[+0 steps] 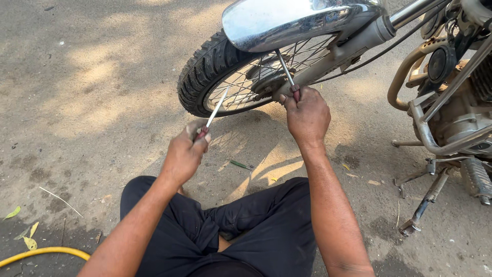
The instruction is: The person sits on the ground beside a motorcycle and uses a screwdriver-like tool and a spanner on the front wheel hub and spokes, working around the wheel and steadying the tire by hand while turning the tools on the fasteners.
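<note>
My left hand (pixel 185 152) grips a screwdriver (pixel 215 112) by its dark red handle, its metal shaft pointing up toward the spokes of a motorcycle's front wheel (pixel 205 69). My right hand (pixel 307 116) is closed around the red handle of a second screwdriver (pixel 287 74), whose shaft runs up under the chrome mudguard (pixel 277 20) beside the fork leg (pixel 338 51). Both hands sit just in front of the wheel hub. I am seated on the ground in dark trousers (pixel 266 225).
The motorcycle's engine, frame tubes and footpeg (pixel 476 177) fill the right side, with the side stand (pixel 423 208) on the ground. A small green tool (pixel 240 164) lies on the pavement between my hands. A yellow hose (pixel 43 252) curves at the lower left.
</note>
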`<state>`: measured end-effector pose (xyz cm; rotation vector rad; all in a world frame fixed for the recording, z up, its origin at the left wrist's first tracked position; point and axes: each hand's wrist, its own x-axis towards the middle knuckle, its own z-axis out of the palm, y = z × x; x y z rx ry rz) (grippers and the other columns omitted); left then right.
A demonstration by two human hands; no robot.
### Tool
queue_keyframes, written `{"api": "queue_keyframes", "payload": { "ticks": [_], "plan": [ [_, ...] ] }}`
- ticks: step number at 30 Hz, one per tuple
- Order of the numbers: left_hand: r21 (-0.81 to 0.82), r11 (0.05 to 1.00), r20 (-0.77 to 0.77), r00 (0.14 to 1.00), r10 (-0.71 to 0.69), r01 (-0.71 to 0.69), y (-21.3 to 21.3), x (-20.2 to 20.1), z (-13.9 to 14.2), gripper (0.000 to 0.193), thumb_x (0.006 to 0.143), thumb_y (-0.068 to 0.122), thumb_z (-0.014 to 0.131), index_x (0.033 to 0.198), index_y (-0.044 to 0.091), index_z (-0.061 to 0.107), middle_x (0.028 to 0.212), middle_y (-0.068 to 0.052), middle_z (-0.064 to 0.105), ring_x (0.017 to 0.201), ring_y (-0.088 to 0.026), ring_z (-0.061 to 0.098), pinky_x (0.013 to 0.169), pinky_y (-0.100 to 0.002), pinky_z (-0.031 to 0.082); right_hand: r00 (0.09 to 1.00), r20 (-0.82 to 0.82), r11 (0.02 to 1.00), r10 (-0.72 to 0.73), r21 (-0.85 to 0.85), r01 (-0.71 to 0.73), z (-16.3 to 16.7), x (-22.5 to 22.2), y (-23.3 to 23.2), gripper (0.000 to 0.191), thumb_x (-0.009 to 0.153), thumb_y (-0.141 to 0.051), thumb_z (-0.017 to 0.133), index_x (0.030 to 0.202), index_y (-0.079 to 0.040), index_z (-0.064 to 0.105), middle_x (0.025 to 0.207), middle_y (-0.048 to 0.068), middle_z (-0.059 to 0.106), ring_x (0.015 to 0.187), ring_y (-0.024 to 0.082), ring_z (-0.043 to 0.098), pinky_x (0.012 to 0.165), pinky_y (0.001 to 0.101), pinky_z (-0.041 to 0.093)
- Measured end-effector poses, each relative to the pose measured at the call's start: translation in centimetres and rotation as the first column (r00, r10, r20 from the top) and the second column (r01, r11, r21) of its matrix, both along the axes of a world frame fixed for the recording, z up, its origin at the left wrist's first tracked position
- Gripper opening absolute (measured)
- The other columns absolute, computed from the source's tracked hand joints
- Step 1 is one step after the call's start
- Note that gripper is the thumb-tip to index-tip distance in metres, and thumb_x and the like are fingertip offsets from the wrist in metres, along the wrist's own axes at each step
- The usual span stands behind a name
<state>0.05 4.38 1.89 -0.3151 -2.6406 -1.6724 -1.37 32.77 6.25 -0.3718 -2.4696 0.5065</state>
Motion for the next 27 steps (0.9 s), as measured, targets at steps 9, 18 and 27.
{"api": "queue_keyframes", "payload": {
  "ticks": [9,18,27],
  "plan": [
    [-0.459,0.880,-0.224,0.974,0.021,-0.124,0.1,-1.4,4.8,0.044,0.098,0.020,0.059,0.141,0.014,0.059,0.096,-0.025,0.071,0.089,-0.040,0.071,0.083,-0.051,0.053,0.983,0.184,0.999,0.025,0.035,-0.032,3.9,2.0,-2.6,0.040,0.092,-0.043,0.073,0.099,-0.005,0.065,0.088,0.015,0.069,0.082,0.033,0.070,0.072,0.0510,0.052],
    [-0.627,0.759,-0.018,0.971,-0.237,0.174,-1.6,-8.6,8.6,0.038,0.098,0.022,0.060,0.132,0.006,0.068,0.108,-0.022,0.073,0.103,-0.038,0.071,0.094,-0.047,0.053,0.970,0.243,0.999,0.025,0.022,-0.031,5.1,2.1,-4.6,0.038,0.091,-0.043,0.074,0.095,-0.006,0.067,0.087,0.016,0.070,0.083,0.036,0.069,0.074,0.0522,0.052],
    [0.541,0.841,0.370,0.899,-0.233,-0.004,1.8,-6.1,4.4,0.043,0.099,0.015,0.058,0.140,0.001,0.057,0.066,0.001,0.050,0.044,-0.007,0.039,0.036,-0.026,0.032,0.992,0.114,0.998,0.061,-0.006,-0.061,3.9,1.6,-4.4,0.035,0.092,-0.038,0.076,0.092,-0.005,0.067,0.082,0.015,0.069,0.077,0.035,0.066,0.070,0.0504,0.050]
  ]
}}
